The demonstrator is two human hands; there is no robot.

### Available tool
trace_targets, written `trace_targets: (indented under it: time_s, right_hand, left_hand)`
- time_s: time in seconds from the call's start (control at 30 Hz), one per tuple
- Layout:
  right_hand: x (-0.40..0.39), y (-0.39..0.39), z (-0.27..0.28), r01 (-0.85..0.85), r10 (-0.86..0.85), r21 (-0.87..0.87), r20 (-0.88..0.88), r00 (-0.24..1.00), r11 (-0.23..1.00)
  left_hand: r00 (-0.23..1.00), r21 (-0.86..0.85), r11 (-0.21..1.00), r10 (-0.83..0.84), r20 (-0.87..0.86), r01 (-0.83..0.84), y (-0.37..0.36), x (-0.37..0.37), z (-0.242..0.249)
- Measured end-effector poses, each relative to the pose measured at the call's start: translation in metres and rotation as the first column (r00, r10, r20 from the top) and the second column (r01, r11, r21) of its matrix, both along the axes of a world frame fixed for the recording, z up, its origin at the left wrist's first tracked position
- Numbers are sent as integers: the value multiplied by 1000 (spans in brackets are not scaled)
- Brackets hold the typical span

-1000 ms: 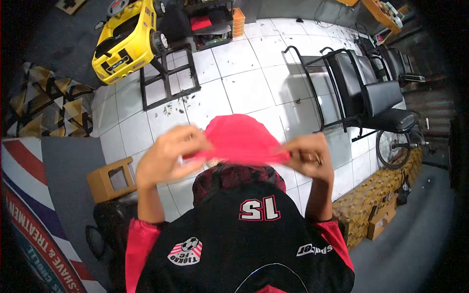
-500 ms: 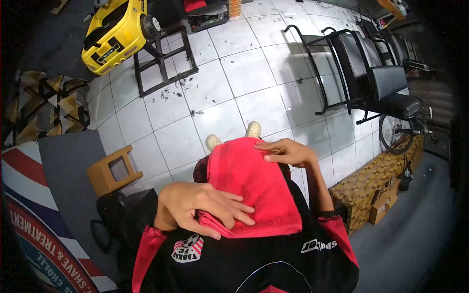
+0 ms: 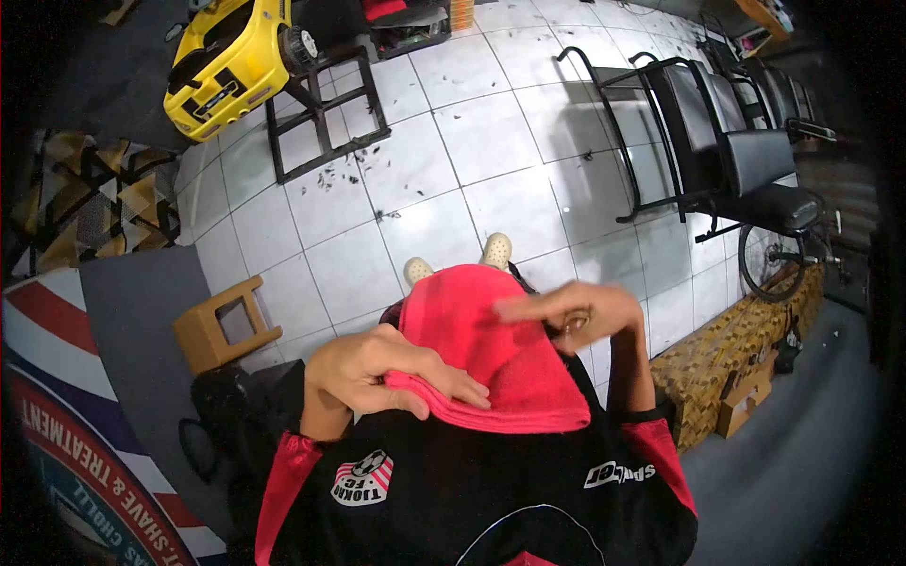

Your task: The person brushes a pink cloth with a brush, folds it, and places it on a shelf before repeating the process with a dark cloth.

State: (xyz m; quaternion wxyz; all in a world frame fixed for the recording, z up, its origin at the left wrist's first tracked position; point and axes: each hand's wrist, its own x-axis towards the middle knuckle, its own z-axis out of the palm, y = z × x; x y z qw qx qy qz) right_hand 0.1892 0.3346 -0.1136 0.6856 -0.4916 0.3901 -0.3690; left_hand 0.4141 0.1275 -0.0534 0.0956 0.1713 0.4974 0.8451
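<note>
A red towel (image 3: 472, 344) with folded layers lies over my lap, its thick folded edge toward my body. My left hand (image 3: 396, 373) is at the left end of that edge, fingers close together over the cloth and thumb on the near side, closed on the folded layers. Over the towel's right side hovers my right hand (image 3: 580, 316), smeared by motion. Its index finger is stretched out to the left, and a gap shows between finger and thumb; nothing is in it.
Cream clogs (image 3: 496, 249) are on the tiled floor (image 3: 491, 132), where dark hair clippings lie scattered. A brown stool (image 3: 222, 325) stands at left, black-framed chairs (image 3: 694, 123) at right. Farther off are a yellow toy car (image 3: 226, 71) and a dark metal frame (image 3: 326, 118).
My right hand has lifted off the towel and shifted slightly right. The fingers of my left hand have drawn together, and the towel's near edge has moved up, away from my body.
</note>
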Motion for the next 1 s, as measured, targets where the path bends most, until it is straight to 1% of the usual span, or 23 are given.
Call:
trace_targets:
  time_s: [0.03, 0.13, 0.17, 0.23, 0.27, 0.3, 0.33, 0.37, 0.4, 0.47, 0.5, 0.53, 0.6, 0.63, 0.7, 0.73, 0.77, 0.87, 0.93, 0.97, 1.0]
  right_hand:
    - [4, 0, 1, -107, 117, -91, 117, 986, 990]
    - [22, 4, 3, -167, 161, 74, 81, 984, 983]
    - [22, 5, 2, -162, 156, 86, 79, 985, 983]
    - [22, 12, -7, -118, 112, 54, 90, 990, 992]
    - [22, 16, -12, -94, 90, 37, 96, 991, 995]
    - [22, 20, -17, -54, 49, 56, 94, 994, 997]
    - [23, 25, -21, -13, 6, 76, 92, 996, 997]
    - [24, 28, -23, 27, -36, 96, 89, 995, 995]
    - [25, 30, -23, 138, -141, 63, 48, 989, 988]
    - [28, 32, -23, 345, -346, -13, -22, 938, 938]
    - [32, 34, -27, 494, -495, 36, 11, 869, 869]
    - [33, 36, -30, 544, -543, 150, -54, 838, 825]
    - [33, 35, -29, 636, -606, 353, -205, 768, 686]
    - [33, 28, -21, 664, -635, 415, -231, 738, 622]
    - [39, 16, -15, 752, -704, 333, -275, 654, 568]
    - [39, 14, -13, 769, -723, 304, -269, 636, 563]
    - [38, 11, -10, 784, -742, 275, -262, 618, 556]
    - [32, 8, -5, 773, -743, 226, -218, 633, 593]
    - [24, -1, -12, 773, -736, 182, -237, 634, 608]
    - [19, -4, -19, 791, -729, 116, -327, 602, 601]
    - [14, -16, 10, 791, -703, 229, -366, 610, 568]
  left_hand:
    - [998, 18, 999, 38, -41, -37, 1, 1, -4]
    - [999, 145, 989, 32, 35, -37, 2, 3, -15]
    - [999, 173, 984, 33, 28, -38, 1, 3, -21]
    - [999, 232, 972, 38, 14, -40, 0, 0, -36]
    - [998, 37, 999, 35, 53, -37, -3, 2, -41]
    - [995, -157, 987, 36, 93, -21, -10, 6, -45]
    - [991, -343, 939, 42, 131, 5, -15, 9, -49]
    - [994, -488, 873, 31, 101, 22, -15, 13, -53]
    - [993, -484, 875, 69, 96, -14, -15, 19, -64]
    - [985, -477, 875, 148, 89, -88, -12, 34, -86]
    - [891, -385, 908, 304, 338, -164, -3, 40, -78]
    - [864, -446, 882, 337, 375, -150, -1, 40, -78]
    - [805, -560, 821, 407, 432, -114, 1, 39, -82]
    - [720, -485, 849, 471, 510, -212, 9, 39, -87]
    - [589, -508, 785, 609, 531, -354, 19, 30, -83]
    - [513, -524, 741, 671, 536, -421, 21, 27, -80]
    - [480, -487, 740, 672, 563, -464, 22, 28, -88]
    - [407, -495, 612, 786, 465, -616, 28, 22, -88]
    - [431, -512, 611, 790, 435, -604, 19, 9, -80]
    - [466, -569, 582, 811, 354, -581, 12, 1, -75]
    - [497, -624, 543, 825, 269, -562, 5, -8, -70]
